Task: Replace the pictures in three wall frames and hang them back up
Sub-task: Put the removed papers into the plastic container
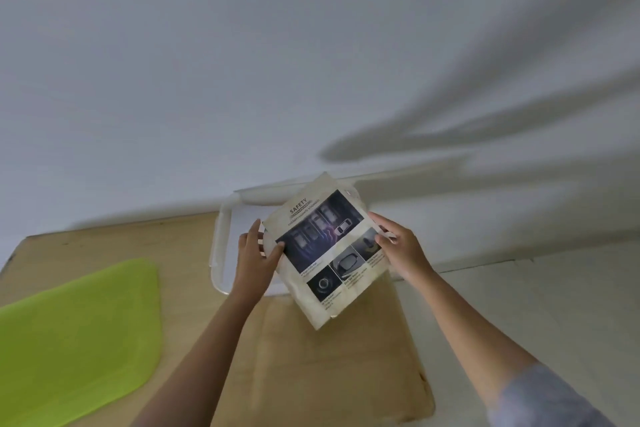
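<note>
Gripping slanted picture (pixel 329 253), heading seemingly far-left.

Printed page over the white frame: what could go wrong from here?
1. The printed page is held skewed relative to the white frame lying on the table, so it may go in crooked.
2. The left hand and right hand pinch only its side edges, and its lower corner hangs unsupported. The thin paper could bend or crease if it is pushed down into the frame.
</note>
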### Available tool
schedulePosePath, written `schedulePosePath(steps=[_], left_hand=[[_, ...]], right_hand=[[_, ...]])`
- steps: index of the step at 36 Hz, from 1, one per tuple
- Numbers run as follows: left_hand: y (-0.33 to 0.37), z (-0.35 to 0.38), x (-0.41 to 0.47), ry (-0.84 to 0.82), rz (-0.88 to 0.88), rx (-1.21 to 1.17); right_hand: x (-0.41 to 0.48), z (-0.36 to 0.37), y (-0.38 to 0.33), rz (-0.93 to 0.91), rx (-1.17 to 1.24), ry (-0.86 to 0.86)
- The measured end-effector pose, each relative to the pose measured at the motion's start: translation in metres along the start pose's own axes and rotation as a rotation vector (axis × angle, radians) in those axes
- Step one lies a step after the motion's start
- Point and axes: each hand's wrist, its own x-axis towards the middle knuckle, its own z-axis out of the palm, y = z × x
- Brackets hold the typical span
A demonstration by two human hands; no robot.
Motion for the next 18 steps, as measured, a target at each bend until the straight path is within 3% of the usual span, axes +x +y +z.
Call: schedulePosePath(steps=[9,18], left_hand=[[-0.030,-0.032,0.062,-0.064,-0.113,0.005],[-0.039,-0.008,0.066,0.144,-0.313,-0.101]], right_hand=[[0.056,0.045,-0.009,0.001,-0.072,-0.125],[0.083,0.065,0.000,0.115,0.004,0.099]])
